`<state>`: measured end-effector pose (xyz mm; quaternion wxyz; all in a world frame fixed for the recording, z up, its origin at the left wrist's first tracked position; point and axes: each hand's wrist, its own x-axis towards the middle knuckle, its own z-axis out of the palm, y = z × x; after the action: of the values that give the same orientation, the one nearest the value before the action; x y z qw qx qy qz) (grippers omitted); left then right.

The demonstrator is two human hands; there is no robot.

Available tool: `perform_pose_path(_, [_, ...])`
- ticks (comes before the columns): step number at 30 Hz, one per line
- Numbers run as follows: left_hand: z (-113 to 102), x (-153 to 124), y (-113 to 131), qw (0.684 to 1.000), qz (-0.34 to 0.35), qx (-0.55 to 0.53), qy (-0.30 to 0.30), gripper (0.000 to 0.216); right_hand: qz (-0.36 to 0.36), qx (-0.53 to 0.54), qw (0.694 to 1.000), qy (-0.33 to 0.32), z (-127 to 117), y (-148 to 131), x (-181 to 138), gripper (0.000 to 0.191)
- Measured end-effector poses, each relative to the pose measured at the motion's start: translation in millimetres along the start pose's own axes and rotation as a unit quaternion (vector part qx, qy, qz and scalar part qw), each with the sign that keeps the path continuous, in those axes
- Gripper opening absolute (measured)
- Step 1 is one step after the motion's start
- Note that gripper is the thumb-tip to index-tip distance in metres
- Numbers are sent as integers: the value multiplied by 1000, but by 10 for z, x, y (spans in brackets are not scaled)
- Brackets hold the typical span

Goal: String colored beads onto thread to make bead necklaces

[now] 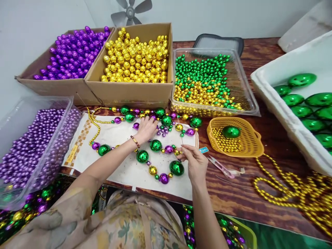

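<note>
My left hand (pixel 147 128) reaches across the white cloth (pixel 121 169), its fingers stretched out among beads at the far side, close to loose small purple beads (pixel 163 130). My right hand (pixel 194 160) is closed in a pinch on a thin needle (pixel 182 140) that points up from the fingertips. Beside those fingertips runs a bead string of mixed sizes, with a purple bead (pixel 169 149), large green balls (pixel 156 145) and gold beads. A curve of this string with a big green ball (pixel 176 168) lies nearest me. Any thread inside the pinch is hidden.
Behind stand cartons of purple balls (pixel 77 52) and gold balls (pixel 135 57), and a clear tub (pixel 252 103) of green and gold beads. Purple beads (pixel 38 138) fill a tub at left. A yellow basket (pixel 249 150), pink thread snips (pixel 221 167) and gold bead strands (pixel 275 183) lie right.
</note>
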<state>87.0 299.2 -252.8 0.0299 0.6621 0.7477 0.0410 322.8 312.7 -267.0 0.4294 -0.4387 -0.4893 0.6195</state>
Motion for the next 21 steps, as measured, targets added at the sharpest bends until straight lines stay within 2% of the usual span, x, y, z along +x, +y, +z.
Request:
perform_pose_path(2, [2,4,-45,999,-18,-31,12,26,-1,-4,1000,-5,21,-20,-10,21])
perform_pose_path(4, [-17,-17,-112,992,-44,-108,52,28,-8,-10,1000,-11,46,-49,-16,20])
perform_pose_path(7, [-77,-107,-225,958,-56,-250,129,34,-22,-20,999,-23,85,-85,-8,19])
perform_pose_path(10, [-136,-285,-322,937,-66,-301,166,35,-32,-24,999,-31,125,-107,26,19])
perform_pose_path(12, [-160,-447,-373,948,-64,-278,143,33,-42,-27,998,-28,151,-124,56,20])
perform_pose_path(16, [-168,-738,-462,980,-45,-187,52,28,-56,-27,998,-18,198,-148,99,20])
perform_pose_path(21, [-95,-755,-515,996,-48,-72,3,30,-35,-44,998,-22,253,-107,76,25])
